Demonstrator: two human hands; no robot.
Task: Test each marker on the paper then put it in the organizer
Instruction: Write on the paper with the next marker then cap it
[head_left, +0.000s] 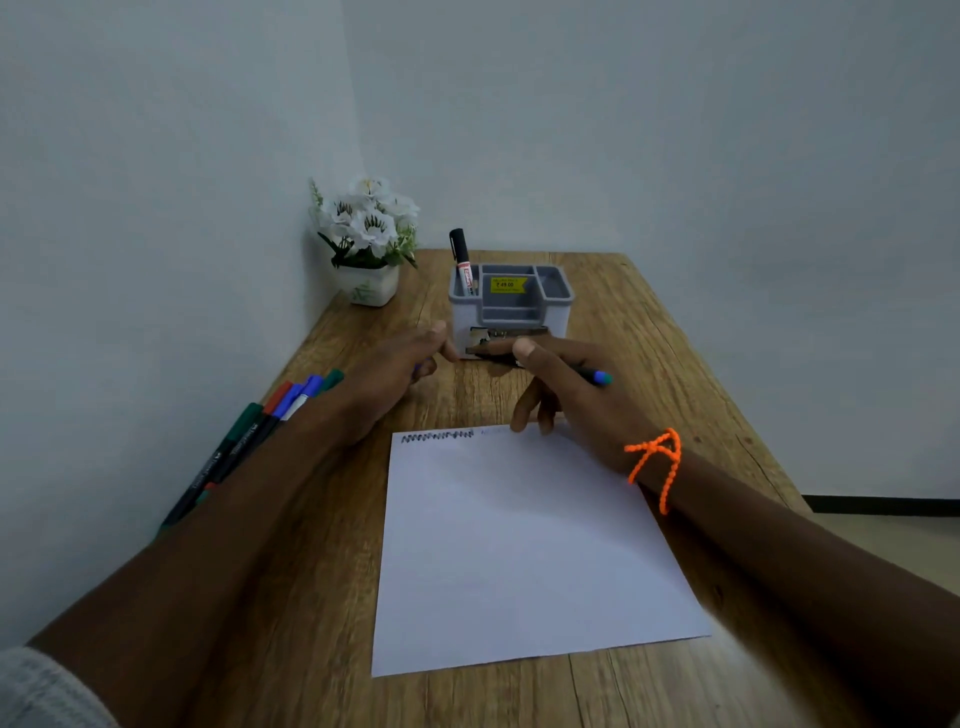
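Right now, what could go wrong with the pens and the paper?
1. The right hand holds a blue-ended marker just above the paper's top edge; if it is uncapped, it might leave a stray mark.
2. The spare markers lie close along the left forearm; a nudge could roll them off the table.
3. Both hands sit near the organizer and could bump it.
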